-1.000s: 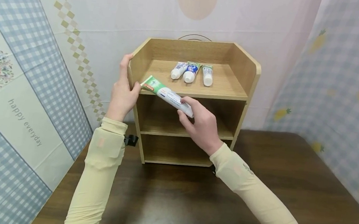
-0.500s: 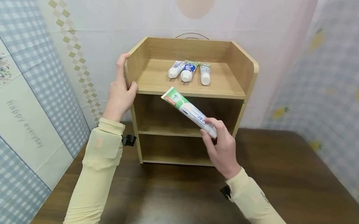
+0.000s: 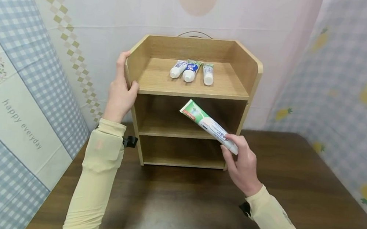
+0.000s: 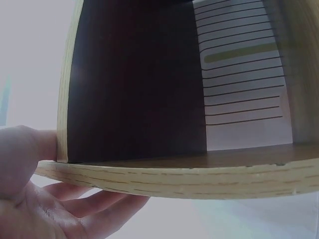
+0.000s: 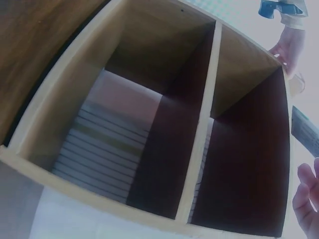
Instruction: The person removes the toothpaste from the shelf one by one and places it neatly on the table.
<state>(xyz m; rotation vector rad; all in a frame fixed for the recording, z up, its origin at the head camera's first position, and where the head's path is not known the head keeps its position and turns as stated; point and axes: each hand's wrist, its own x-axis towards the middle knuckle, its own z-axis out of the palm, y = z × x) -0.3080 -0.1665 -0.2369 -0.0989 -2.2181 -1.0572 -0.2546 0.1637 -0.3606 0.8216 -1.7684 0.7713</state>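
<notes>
My right hand (image 3: 242, 166) pinches a green-and-white toothpaste tube (image 3: 209, 126) near its lower end, in front of the small wooden shelf (image 3: 192, 94). The tube slants, its flat green end up and to the left. Farther left, my left hand (image 3: 121, 91) grips the shelf's side panel; in the left wrist view the thumb (image 4: 42, 142) touches the front edge and the fingers (image 4: 99, 206) lie along the outer side. Three more toothpaste tubes, a white one (image 3: 178, 69), a blue-and-white one (image 3: 191, 71) and a pale one (image 3: 208, 74), lie on the top board, caps forward.
The shelf has two open compartments under its top board and stands on a dark wooden table (image 3: 174, 206). Raised panels edge the top at the back and sides. Patterned cloth (image 3: 108, 4) hangs behind and at both sides.
My right hand has drawn the toothpaste tube away from the left hand, down and to the right. The left hand stays on the shelf's side; the view shifts slightly.
</notes>
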